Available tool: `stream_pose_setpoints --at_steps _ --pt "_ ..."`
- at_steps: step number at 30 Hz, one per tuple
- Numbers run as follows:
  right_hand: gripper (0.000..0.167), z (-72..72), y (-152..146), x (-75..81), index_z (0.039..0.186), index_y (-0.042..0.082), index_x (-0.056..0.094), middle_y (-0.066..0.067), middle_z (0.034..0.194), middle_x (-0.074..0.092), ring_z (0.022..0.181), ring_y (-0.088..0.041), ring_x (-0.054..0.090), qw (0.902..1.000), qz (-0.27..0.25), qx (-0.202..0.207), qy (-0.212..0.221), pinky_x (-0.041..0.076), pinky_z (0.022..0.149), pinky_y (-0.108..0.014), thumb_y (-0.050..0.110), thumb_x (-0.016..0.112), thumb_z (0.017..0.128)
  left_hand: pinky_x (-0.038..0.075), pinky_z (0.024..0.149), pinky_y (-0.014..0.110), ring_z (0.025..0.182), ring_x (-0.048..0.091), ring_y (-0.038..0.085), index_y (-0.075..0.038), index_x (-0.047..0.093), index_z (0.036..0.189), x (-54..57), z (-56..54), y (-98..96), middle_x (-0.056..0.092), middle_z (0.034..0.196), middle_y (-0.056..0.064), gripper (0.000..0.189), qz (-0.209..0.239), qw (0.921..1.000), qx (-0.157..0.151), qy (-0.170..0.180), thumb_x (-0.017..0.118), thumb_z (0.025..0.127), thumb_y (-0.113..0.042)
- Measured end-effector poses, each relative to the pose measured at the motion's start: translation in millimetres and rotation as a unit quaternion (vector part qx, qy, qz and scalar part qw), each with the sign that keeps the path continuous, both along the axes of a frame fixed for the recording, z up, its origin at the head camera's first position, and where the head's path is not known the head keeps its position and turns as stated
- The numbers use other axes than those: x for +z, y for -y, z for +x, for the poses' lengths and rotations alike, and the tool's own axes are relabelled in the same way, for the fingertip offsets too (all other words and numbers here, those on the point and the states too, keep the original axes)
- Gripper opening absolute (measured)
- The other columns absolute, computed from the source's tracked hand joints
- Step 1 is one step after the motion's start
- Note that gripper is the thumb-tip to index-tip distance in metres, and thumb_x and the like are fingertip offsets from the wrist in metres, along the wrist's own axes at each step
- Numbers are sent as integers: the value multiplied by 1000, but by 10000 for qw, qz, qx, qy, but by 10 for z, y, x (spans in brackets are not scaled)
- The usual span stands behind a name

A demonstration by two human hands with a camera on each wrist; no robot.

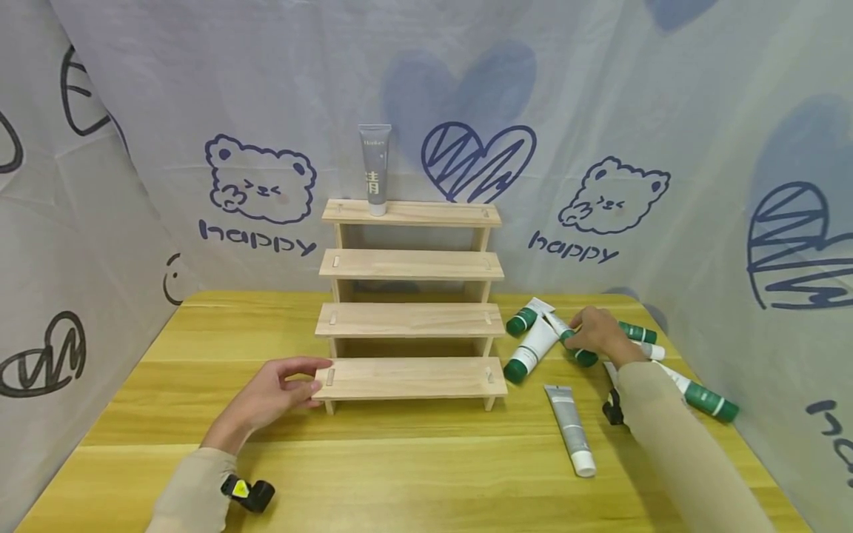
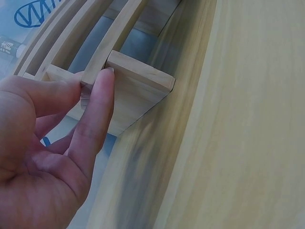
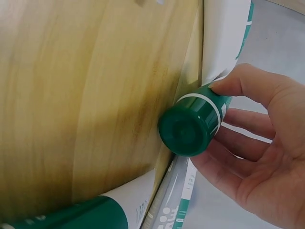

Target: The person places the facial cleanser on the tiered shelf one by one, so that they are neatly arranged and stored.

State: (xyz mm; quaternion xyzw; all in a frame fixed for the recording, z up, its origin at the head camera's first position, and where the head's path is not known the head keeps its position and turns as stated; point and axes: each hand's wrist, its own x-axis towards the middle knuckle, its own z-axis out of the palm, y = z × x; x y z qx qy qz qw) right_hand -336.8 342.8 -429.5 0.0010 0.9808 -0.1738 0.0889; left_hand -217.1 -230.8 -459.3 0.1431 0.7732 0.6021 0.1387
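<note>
My left hand (image 1: 283, 389) pinches the left end of the lowest step of a wooden stepped display rack (image 1: 409, 320), with thumb and fingertip on the board's corner in the left wrist view. At the right, my right hand (image 1: 600, 333) holds a white tube with a green cap (image 3: 190, 121) near its cap end, thumb on one side and fingers round the other. This tube lies tilted among other tubes. A grey tube (image 1: 375, 169) stands upright, white cap down, on the left part of the top step. The lower steps bear nothing.
White-and-green tubes lie beside the rack (image 1: 531, 349) and to the right of my hand (image 1: 709, 400), some overlapping. A grey tube with a white cap (image 1: 571, 431) lies in front of them on the wooden table (image 1: 426, 474). A printed curtain (image 1: 580, 96) hangs behind.
</note>
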Motion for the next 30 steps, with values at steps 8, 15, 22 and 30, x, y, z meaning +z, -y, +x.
stream_pose_setpoints --at_steps 8,15,22,30 --pt "48 -12 -4 22 123 -11 68 -31 127 67 102 -36 66 9999 -30 81 -80 60 92 -51 18 78 86 64 89 31 113 72 21 3 53 146 17 -5 5 40 157 33 46 -43 10000 41 22 63 102 -9" --pt "50 -31 -40 45 126 -10 67 -30 132 65 117 -43 63 9999 -57 103 90 56 99 -56 21 77 87 64 89 30 115 71 24 2 53 146 13 -2 5 40 157 32 47 -51 10000 5 53 63 102 -10" --pt "49 12 -103 103 123 -10 69 -30 123 69 105 -39 67 9990 -274 218 -260 59 92 -51 21 77 86 64 90 31 114 71 23 2 53 146 -7 -11 1 39 158 32 47 -11 10000 -29 71 64 102 -12" --pt "52 44 -215 232 133 -5 65 -31 125 69 96 -29 72 9924 -1201 58 -247 64 83 -41 20 76 88 64 90 31 112 72 18 3 52 146 -3 -8 14 39 158 33 47 38 9999 -42 105 63 103 -11"
